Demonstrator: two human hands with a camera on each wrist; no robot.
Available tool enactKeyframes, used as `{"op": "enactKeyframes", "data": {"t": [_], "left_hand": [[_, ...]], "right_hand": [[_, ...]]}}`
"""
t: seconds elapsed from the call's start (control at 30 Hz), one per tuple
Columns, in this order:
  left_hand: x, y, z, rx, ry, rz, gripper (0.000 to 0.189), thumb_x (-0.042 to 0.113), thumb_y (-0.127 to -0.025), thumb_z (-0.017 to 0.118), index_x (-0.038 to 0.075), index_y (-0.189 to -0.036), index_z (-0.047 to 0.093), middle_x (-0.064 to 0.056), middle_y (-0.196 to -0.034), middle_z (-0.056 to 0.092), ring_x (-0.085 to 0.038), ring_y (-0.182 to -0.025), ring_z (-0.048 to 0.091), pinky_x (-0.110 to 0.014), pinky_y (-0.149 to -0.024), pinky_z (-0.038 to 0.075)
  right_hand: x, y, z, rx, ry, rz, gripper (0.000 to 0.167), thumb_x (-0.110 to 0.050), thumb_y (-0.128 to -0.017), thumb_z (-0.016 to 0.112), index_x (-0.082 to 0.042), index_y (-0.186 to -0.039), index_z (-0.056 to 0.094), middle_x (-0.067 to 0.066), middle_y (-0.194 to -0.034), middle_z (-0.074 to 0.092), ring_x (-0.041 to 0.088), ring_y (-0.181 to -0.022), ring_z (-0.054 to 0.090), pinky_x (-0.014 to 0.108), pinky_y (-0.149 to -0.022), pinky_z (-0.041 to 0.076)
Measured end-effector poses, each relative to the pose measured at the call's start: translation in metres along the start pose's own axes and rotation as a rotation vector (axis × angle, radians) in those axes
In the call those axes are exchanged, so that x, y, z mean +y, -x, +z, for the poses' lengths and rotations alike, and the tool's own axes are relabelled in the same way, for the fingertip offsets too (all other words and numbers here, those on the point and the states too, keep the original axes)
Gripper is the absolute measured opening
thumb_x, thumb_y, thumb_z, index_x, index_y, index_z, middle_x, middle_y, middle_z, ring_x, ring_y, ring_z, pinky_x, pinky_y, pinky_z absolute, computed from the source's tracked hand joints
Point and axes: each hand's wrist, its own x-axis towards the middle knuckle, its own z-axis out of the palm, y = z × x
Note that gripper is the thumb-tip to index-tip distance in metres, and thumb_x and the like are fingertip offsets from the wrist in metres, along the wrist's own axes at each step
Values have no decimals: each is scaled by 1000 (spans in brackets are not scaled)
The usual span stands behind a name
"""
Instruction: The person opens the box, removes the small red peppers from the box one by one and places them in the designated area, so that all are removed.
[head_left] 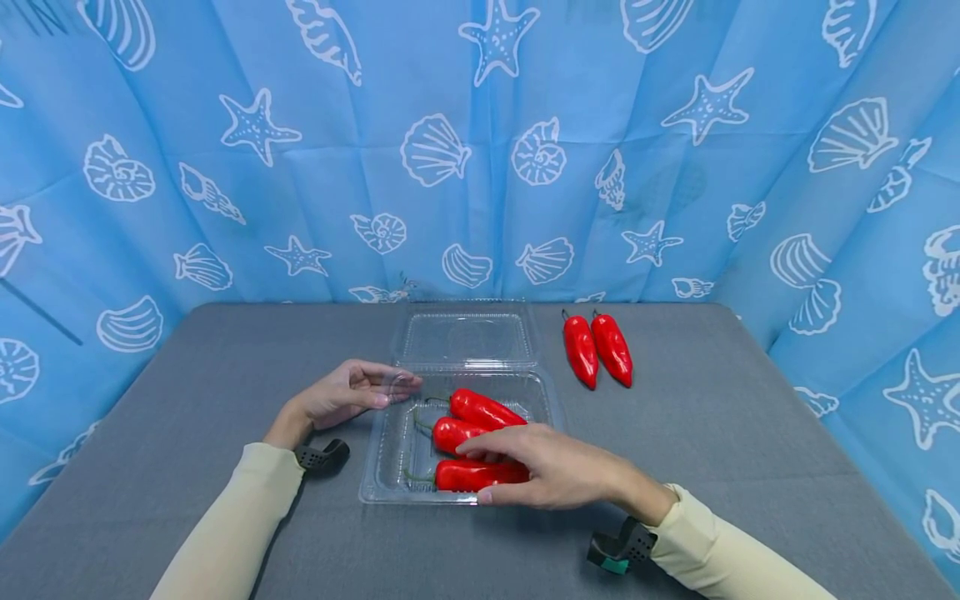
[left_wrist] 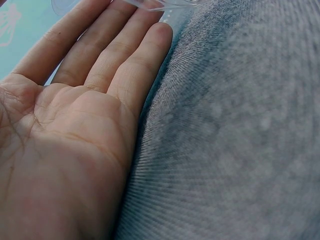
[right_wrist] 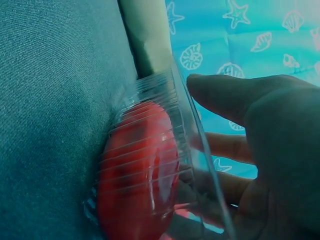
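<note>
A clear plastic clamshell box [head_left: 390,467] lies with its hinged lid [head_left: 467,340] folded back. Three red peppers lie side by side in its base: a far one [head_left: 483,408], a middle one [head_left: 452,433] and a near one [head_left: 472,476]. My right hand [head_left: 558,467] reaches over the front right corner, its fingers extended above the middle and near peppers and its thumb by the front rim. At the box's left side is my left hand [head_left: 341,398]; its fingers are nearly straight, with the tips at the clear wall. The left wrist view shows its palm [left_wrist: 65,140] bare.
Two more red peppers, one [head_left: 581,352] beside the other [head_left: 612,348], lie on the grey cloth-covered table [head_left: 720,400] right of the lid. A blue curtain [head_left: 480,217] with white shell prints hangs behind the table. Both wrists wear black camera mounts [head_left: 324,457].
</note>
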Motion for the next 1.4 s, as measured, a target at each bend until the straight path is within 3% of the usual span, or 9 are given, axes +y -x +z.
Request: {"op": "enactKeyframes", "data": {"t": [0.37,0.87,1.4], "left_hand": [[0,0,0,10,-7,-2,47,0,-96,62,-10,-141,52,-22,-144,56,-28,-136,53,-37,-113,42],[1,0,0,10,-9,-2,46,-1,-95,62,-9,-140,54,-22,-143,56,-27,-135,53,-37,-113,42],[1,0,2,8,-12,-3,47,-1,-95,61,-10,-141,52,-21,-144,56,-27,-135,53,-39,-112,42]], "right_hand": [[-6,2,0,-38,48,-4,60,-49,-93,68,-30,-147,52,-14,-134,56,9,-120,50,31,-96,52],[-13,4,5,-66,83,15,47,-42,-101,59,-33,-147,52,-12,-141,54,9,-125,49,34,-101,51],[-7,1,2,-91,-9,38,52,-44,-98,62,-34,-148,51,-18,-137,55,7,-123,48,35,-102,50]]}}
